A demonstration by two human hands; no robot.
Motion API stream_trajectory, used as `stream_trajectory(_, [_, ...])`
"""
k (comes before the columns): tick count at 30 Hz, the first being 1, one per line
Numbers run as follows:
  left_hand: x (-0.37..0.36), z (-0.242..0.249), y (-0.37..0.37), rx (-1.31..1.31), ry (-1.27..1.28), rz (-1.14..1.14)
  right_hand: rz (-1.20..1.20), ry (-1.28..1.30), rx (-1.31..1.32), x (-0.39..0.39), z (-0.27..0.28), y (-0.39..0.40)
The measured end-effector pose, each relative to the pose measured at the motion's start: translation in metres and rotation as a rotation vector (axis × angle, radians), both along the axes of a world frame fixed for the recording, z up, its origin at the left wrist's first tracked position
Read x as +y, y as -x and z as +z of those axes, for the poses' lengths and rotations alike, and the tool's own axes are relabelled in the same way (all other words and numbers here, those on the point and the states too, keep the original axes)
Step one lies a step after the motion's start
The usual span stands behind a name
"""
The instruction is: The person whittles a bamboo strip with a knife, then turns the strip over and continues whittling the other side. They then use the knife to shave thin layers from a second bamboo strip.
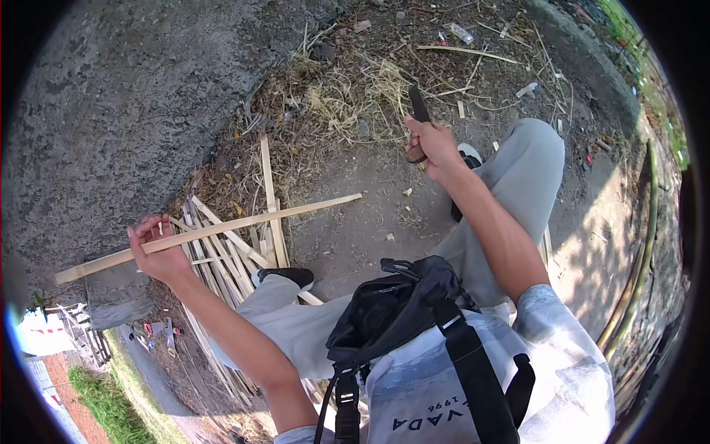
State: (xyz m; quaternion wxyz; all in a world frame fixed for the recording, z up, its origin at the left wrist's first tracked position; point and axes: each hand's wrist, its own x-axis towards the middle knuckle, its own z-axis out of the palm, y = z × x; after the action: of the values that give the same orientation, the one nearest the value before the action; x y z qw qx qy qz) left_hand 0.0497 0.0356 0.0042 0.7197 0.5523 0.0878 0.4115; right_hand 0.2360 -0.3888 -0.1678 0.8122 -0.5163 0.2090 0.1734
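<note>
My left hand (160,255) has its thumb and curled fingers around a long, pale bamboo strip (296,211). The strip lies across the palm, with one end out to the left and the other reaching over the ground in front of me. In my right hand (435,148) is a knife (419,103) with a dark, broad blade, gripped by its brown handle. Its blade points away from me, apart from the strip. Below my left hand, a pile of split bamboo strips (231,263) lies beside my left shoe (288,277).
Thin shavings (388,81) litter the dirt ahead. A large rough grey stone surface (148,96) rises at the left. Clear plastic bottles (526,89) lie at the far right. Long green poles (642,266) lie along the right edge. A black bag (399,311) hangs at my waist.
</note>
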Motion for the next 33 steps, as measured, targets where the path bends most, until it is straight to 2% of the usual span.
stream_trajectory(1, [-0.010,0.001,-0.005,-0.060,0.028,-0.112,-0.004,0.008,0.003,-0.001,0.002,0.001])
stream_trajectory(2, [-0.020,0.001,-0.012,-0.077,0.130,-0.005,-0.004,0.012,-0.008,-0.002,0.002,0.000])
stream_trajectory(5, [-0.009,-0.003,-0.011,-0.107,0.152,-0.331,0.040,0.076,-0.086,-0.002,0.004,0.002])
stream_trajectory(6, [-0.037,0.006,-0.019,-0.088,0.197,-0.112,0.076,0.143,-0.139,-0.001,0.008,0.006])
stream_trajectory(7, [-0.037,0.004,-0.018,-0.086,0.174,-0.177,0.114,0.206,-0.191,0.000,0.010,0.009])
stream_trajectory(8, [-0.035,0.002,-0.015,-0.085,0.149,-0.242,0.204,0.456,-0.302,0.001,-0.004,0.009])
stream_trajectory(11, [-0.046,-0.001,-0.019,-0.127,0.102,-0.364,0.321,0.990,-0.731,0.013,-0.001,0.029])
stream_trajectory(12, [-0.054,-0.001,-0.021,-0.147,0.087,-0.391,0.425,0.948,-0.743,0.016,-0.001,0.037])
stream_trajectory(14, [-0.071,0.001,-0.031,-0.141,0.086,-0.295,0.628,0.852,-0.776,0.027,0.002,0.052])
stream_trajectory(16, [-0.083,0.002,-0.041,-0.166,0.077,-0.221,0.729,0.733,-0.879,0.042,0.003,0.073])
stream_trajectory(19, [-0.093,0.004,-0.048,-0.128,0.051,-0.087,0.886,0.614,-0.878,0.062,0.029,0.093])
stream_trajectory(22, [-0.109,0.008,-0.050,-0.116,0.090,0.030,0.946,0.551,-0.841,0.074,0.060,0.091])
stream_trajectory(29, [-0.120,0.000,-0.026,-0.214,-0.051,-0.469,1.062,0.647,-0.764,0.078,0.034,0.105])
stream_trajectory(31, [-0.115,-0.001,-0.023,-0.235,-0.062,-0.534,1.090,0.667,-0.720,0.080,0.024,0.104])
stream_trajectory(33, [-0.114,-0.001,-0.021,-0.240,-0.073,-0.555,1.194,0.539,-0.288,0.082,0.019,0.097])
